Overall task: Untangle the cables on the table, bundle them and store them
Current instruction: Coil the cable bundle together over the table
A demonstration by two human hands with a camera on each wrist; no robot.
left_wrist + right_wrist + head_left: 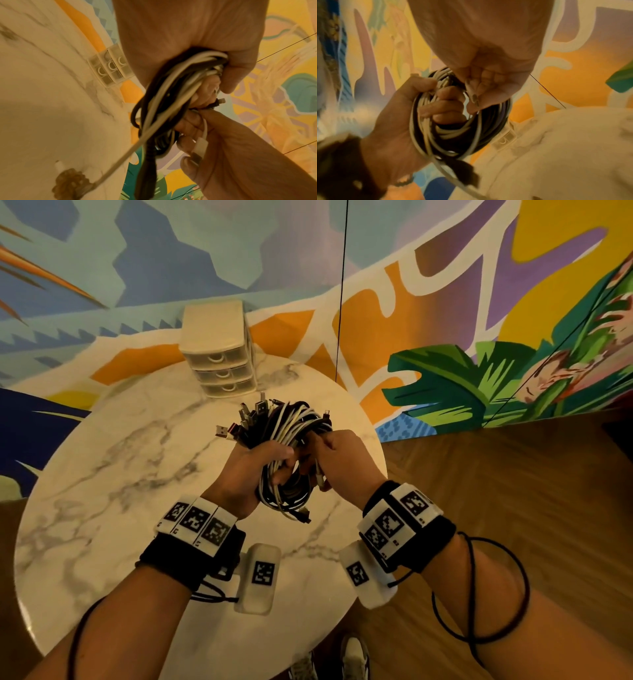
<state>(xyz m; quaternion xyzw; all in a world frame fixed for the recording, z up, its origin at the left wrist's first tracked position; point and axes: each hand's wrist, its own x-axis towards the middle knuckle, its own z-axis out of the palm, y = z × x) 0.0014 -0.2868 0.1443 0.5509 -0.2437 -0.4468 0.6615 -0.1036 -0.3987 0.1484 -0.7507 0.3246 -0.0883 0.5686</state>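
The cables, black and white, are gathered into one coil held in the air above the middle of the round marble desk, plug ends sticking up toward its far edge. The left hand has its grip wrapped round the coil, fingers through the loop. The right hand pinches what appears to be a white plug end beside the coil; blur in the wrist views leaves this uncertain. Judgement: the bundle is light, limp and springy, and the loops will likely slip apart if released. Best held across all strands at one point. A small drawer unit stands at the far edge, drawers closed.
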